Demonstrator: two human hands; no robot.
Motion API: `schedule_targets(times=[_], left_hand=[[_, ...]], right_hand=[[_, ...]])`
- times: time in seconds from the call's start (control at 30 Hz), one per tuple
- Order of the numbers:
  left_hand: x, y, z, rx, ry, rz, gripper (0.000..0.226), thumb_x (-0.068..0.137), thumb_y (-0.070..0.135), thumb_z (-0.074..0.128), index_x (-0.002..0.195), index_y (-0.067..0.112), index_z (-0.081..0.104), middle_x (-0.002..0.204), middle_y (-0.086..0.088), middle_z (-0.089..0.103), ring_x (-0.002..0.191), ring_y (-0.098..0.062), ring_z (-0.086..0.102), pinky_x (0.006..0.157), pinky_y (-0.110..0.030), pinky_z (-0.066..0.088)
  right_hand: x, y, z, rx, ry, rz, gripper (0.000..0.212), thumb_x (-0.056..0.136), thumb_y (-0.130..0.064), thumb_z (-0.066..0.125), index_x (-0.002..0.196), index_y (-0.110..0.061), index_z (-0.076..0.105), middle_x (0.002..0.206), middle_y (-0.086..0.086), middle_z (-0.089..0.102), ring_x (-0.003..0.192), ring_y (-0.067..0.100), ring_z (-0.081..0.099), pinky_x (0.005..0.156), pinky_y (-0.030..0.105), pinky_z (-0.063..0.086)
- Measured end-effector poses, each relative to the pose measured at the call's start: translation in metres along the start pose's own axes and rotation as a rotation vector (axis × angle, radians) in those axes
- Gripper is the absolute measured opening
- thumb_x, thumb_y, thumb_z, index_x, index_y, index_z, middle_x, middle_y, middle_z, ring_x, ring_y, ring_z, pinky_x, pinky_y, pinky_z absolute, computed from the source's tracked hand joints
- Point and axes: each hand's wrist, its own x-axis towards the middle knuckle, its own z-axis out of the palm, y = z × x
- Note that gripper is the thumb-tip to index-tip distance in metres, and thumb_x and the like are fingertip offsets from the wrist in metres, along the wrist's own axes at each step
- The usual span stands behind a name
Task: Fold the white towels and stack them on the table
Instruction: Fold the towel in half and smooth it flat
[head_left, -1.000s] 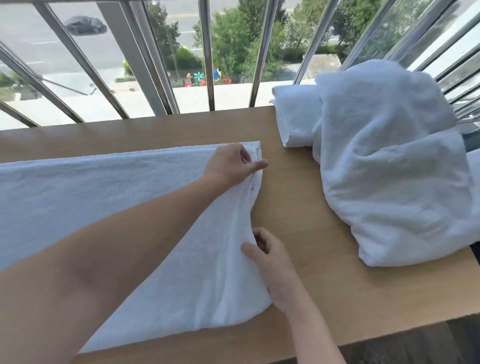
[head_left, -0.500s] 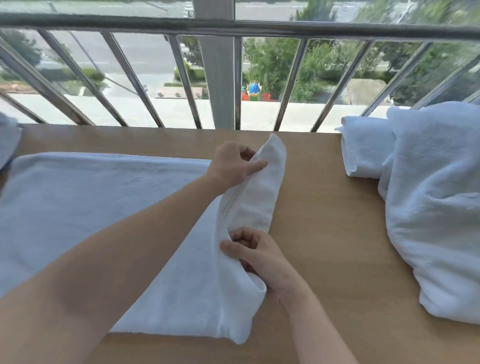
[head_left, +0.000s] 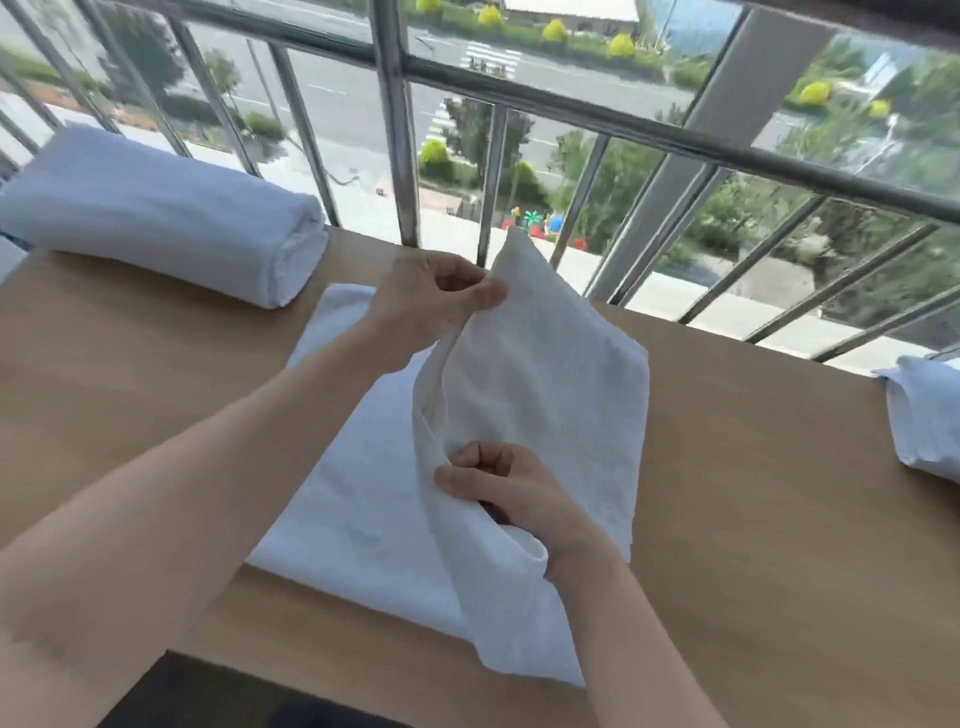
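Note:
A white towel (head_left: 550, 395) lies partly folded across the middle of the wooden table (head_left: 779, 519). Its right end is lifted off the lower layer. My left hand (head_left: 431, 299) pinches the far corner of that raised edge, held up above the table. My right hand (head_left: 511, 488) grips the near corner of the same edge, fingers curled into the cloth. A folded white towel (head_left: 156, 218) rests at the table's far left. Another white towel (head_left: 924, 415) shows partly at the right edge.
A metal railing (head_left: 571, 104) with slanted bars runs along the table's far side, with a street and trees below. Bare wood shows to the left and right of the towel. The near table edge (head_left: 311, 680) drops to a dark floor.
Both hands have lifted the towel's right edge and carried it leftward over the rest. The view has swung left, bringing the far-left folded towel into sight and pushing the right pile mostly out.

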Motion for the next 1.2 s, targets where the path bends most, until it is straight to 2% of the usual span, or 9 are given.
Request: schedule_targets(times=[0.13, 0.27, 0.37, 0.47, 0.63, 0.8, 1.0, 1.1, 1.2], left_hand=[[0.011, -0.006, -0.080, -0.010, -0.006, 0.045, 0.019, 0.071, 0.033, 0.090, 0.080, 0.019, 0.081, 0.084, -0.004, 0.078, 0.077, -0.017, 0.075, 0.068, -0.026, 0.057], [0.031, -0.034, -0.133, -0.031, 0.048, 0.036, 0.017, 0.073, 0.029, 0.089, 0.081, 0.017, 0.081, 0.080, -0.001, 0.077, 0.074, -0.014, 0.073, 0.068, -0.029, 0.058], [0.042, -0.064, -0.151, -0.003, 0.128, 0.021, 0.008, 0.079, 0.023, 0.087, 0.081, 0.018, 0.081, 0.067, 0.012, 0.073, 0.055, 0.001, 0.063, 0.052, -0.012, 0.046], [0.049, -0.093, -0.166, 0.076, 0.167, -0.025, 0.008, 0.085, 0.021, 0.081, 0.080, 0.026, 0.078, 0.065, 0.018, 0.072, 0.052, 0.006, 0.060, 0.050, -0.009, 0.043], [0.056, -0.129, -0.177, 0.207, 0.205, -0.072, 0.006, 0.088, 0.028, 0.077, 0.093, 0.026, 0.080, 0.089, 0.017, 0.076, 0.083, 0.000, 0.071, 0.080, -0.019, 0.055], [0.049, -0.146, -0.174, 0.300, 0.217, -0.091, 0.005, 0.089, 0.030, 0.076, 0.093, 0.027, 0.076, 0.077, 0.029, 0.065, 0.068, 0.024, 0.056, 0.063, 0.002, 0.041], [0.041, -0.134, -0.174, 0.288, 0.320, -0.008, 0.011, 0.089, 0.028, 0.075, 0.098, 0.024, 0.079, 0.077, 0.028, 0.067, 0.075, 0.014, 0.064, 0.075, -0.009, 0.051], [0.033, -0.140, -0.177, 0.296, 0.351, -0.101, 0.014, 0.090, 0.029, 0.074, 0.101, 0.021, 0.078, 0.085, 0.020, 0.070, 0.084, 0.001, 0.067, 0.083, -0.019, 0.054], [0.014, -0.146, -0.185, 0.230, 0.380, -0.181, 0.022, 0.086, 0.036, 0.078, 0.102, 0.021, 0.072, 0.089, 0.014, 0.068, 0.081, 0.003, 0.062, 0.070, -0.007, 0.047]], right_hand=[[0.047, -0.021, 0.069, -0.131, -0.011, 0.029, 0.021, 0.071, -0.024, 0.087, 0.077, -0.016, 0.068, 0.084, 0.012, 0.062, 0.074, 0.026, 0.055, 0.070, 0.038, 0.045], [0.097, -0.025, 0.118, -0.217, 0.092, 0.038, 0.016, 0.080, -0.017, 0.081, 0.081, -0.010, 0.067, 0.079, 0.009, 0.066, 0.062, 0.016, 0.060, 0.054, 0.024, 0.047], [0.133, -0.012, 0.141, -0.256, 0.224, 0.033, 0.019, 0.081, -0.012, 0.080, 0.078, -0.007, 0.062, 0.071, 0.007, 0.066, 0.056, 0.013, 0.062, 0.049, 0.022, 0.047], [0.157, 0.006, 0.156, -0.253, 0.309, 0.037, 0.021, 0.081, -0.011, 0.080, 0.074, -0.008, 0.060, 0.067, 0.005, 0.065, 0.052, 0.012, 0.062, 0.047, 0.022, 0.046], [0.178, 0.032, 0.165, -0.387, 0.427, -0.003, 0.021, 0.079, -0.026, 0.080, 0.077, -0.009, 0.068, 0.076, 0.006, 0.074, 0.071, 0.023, 0.073, 0.067, 0.043, 0.060], [0.184, 0.051, 0.182, -0.654, 0.529, -0.097, 0.016, 0.082, -0.039, 0.070, 0.077, -0.025, 0.065, 0.073, -0.012, 0.068, 0.074, 0.005, 0.065, 0.074, 0.031, 0.055], [0.179, 0.060, 0.187, -0.778, 0.473, -0.178, 0.019, 0.091, -0.046, 0.062, 0.082, -0.029, 0.061, 0.074, -0.013, 0.065, 0.074, 0.004, 0.061, 0.072, 0.024, 0.048], [0.173, 0.050, 0.175, -0.679, 0.371, -0.156, 0.019, 0.094, -0.037, 0.058, 0.083, -0.028, 0.071, 0.069, -0.016, 0.066, 0.071, -0.001, 0.062, 0.067, 0.015, 0.042], [0.163, 0.037, 0.153, -0.656, 0.370, -0.189, 0.018, 0.094, -0.034, 0.058, 0.083, -0.039, 0.072, 0.066, -0.009, 0.067, 0.062, 0.003, 0.061, 0.061, 0.017, 0.045]])
